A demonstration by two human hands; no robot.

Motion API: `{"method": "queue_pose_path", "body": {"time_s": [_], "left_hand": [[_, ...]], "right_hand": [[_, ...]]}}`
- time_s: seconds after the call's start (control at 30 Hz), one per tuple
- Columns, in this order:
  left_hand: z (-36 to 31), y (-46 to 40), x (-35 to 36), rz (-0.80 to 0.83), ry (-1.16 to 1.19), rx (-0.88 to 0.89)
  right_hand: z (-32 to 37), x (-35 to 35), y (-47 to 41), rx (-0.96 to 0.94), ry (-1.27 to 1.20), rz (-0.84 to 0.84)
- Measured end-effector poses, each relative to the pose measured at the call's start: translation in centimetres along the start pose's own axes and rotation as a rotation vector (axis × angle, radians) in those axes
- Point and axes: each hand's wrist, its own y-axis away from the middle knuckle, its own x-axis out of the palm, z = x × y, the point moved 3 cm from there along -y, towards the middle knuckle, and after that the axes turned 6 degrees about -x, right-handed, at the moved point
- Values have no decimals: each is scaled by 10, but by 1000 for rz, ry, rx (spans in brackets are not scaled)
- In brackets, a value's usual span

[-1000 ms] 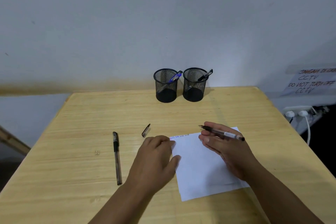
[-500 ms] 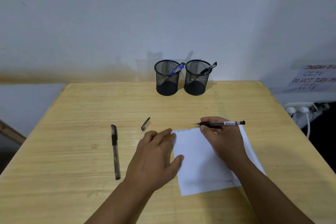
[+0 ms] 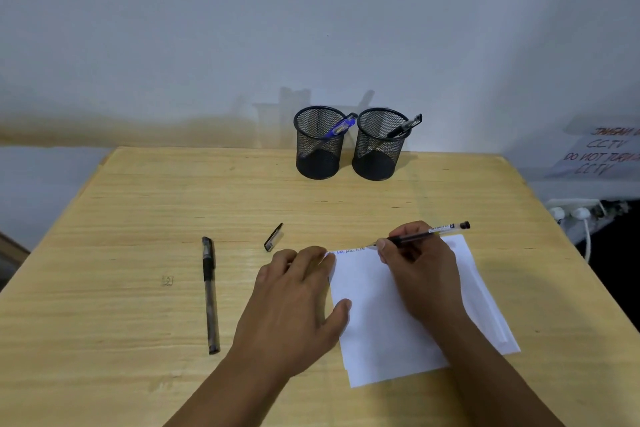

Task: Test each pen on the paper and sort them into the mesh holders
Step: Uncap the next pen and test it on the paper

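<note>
While the wood table [image 3: 138, 204] met a white wall [image 3: 311, 10], left hand [image 3: 294, 302] lay flat on paper [image 3: 377, 322]; right hand [image 3: 420, 267] pinched a pen [image 3: 429, 232].

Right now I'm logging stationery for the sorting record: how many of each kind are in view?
Pens: 4, one in the right hand, one lying on the table, one in each holder
Mesh holders: 2
Paper sheets: 1
Loose pen caps: 1
Total: 8
</note>
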Motion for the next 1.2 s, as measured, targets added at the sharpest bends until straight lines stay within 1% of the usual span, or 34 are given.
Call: {"method": "queue_pose_path", "body": {"time_s": [0.1,0.27,0.5,1.07,1.2], "left_hand": [[0,-1,-1,5,7,-13],[0,-3,-1,9,18,-6],[-2,-3,-1,12,32,-10],[-2,-3,-3,23,26,-29],[-1,-3,-3,19,16,-31]], "right_hand": [[0,-1,-1,0,0,-23],[0,-2,-9,3,27,34],[-1,1,-5,-40,-22,-13],[-2,4,-5,-104,91,-19],[-2,4,-5,-103,81,-10]]}}
